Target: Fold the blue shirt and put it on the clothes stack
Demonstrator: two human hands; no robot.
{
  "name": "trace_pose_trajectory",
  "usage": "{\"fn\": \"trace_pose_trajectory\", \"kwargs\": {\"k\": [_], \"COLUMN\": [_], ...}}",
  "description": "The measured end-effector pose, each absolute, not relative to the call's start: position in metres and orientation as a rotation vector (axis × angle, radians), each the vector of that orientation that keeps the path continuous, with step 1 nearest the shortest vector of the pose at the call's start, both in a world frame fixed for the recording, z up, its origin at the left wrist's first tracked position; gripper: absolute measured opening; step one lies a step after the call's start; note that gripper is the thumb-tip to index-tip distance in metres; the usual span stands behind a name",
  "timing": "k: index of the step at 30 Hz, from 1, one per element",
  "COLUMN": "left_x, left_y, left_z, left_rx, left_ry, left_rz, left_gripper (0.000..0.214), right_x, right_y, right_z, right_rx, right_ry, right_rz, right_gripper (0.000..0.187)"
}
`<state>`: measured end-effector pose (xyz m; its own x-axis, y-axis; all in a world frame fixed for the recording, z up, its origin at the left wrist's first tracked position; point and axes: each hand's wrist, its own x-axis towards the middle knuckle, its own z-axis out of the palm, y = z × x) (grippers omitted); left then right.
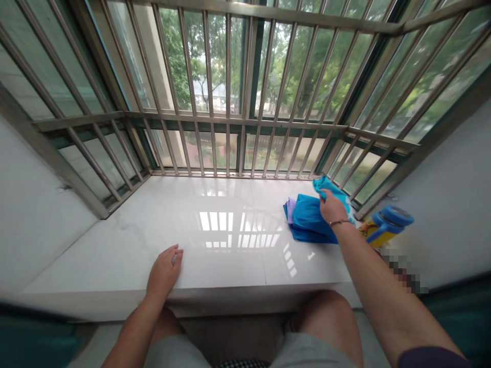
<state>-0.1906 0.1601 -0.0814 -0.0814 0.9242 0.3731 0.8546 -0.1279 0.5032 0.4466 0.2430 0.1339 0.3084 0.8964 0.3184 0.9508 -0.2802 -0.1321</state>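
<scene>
Grey shorts (pixel 180 352), left hand (pixel 164 271) loose-fingered at marble sill edge (pixel 107 290), right hand (pixel 332 208) pinching blue cloth (pixel 310 220)

Daylight from the barred window (pixel 245 66) was the main light source, and the exposure was bright. The white stone sill (pixel 153 255) showed strong glare, with a sharp mirror reflection of the window bars (pixel 228 61). Shadows were weak and soft. Wide-angle distortion bent straight lines toward the frame edges. A pixelated mosaic patch (pixel 402 271) masked one area at right, and the lower corners were dark and blurred.
</scene>
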Motion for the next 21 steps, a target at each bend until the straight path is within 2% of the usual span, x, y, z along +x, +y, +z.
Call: {"fn": "trace_pose_trajectory", "kwargs": {"k": [2,5,7,16,19,21], "left_x": [-0.191,-0.190,-0.190,-0.188,-0.186,-0.185], "left_y": [0.160,0.159,0.159,0.158,0.157,0.156], "left_z": [-0.082,-0.081,-0.080,-0.075,-0.074,-0.072], "left_rx": [2.058,2.061,2.066,2.052,2.043,2.038], "left_ry": [2.000,2.004,2.006,2.011,2.027,2.036], "left_rz": [0.999,0.996,0.989,0.975,0.974,0.970], "left_gripper": [0.058,0.056,0.054,0.049,0.049,0.049], "right_x": [0.428,0.407,0.403,0.404,0.403,0.411], "right_y": [0.245,0.240,0.238,0.239,0.239,0.245], "right_z": [0.092,0.042,0.027,0.049,0.061,0.079], "right_rx": [-2.258,-2.256,-2.280,-2.326,-2.236,-2.144], "right_ry": [-1.828,-1.981,-2.016,-2.127,-2.256,-2.251], "right_rz": [-0.211,-0.309,-0.400,-0.263,-0.084,0.012], "right_gripper": [0.051,0.058,0.062,0.057,0.051,0.054]}}
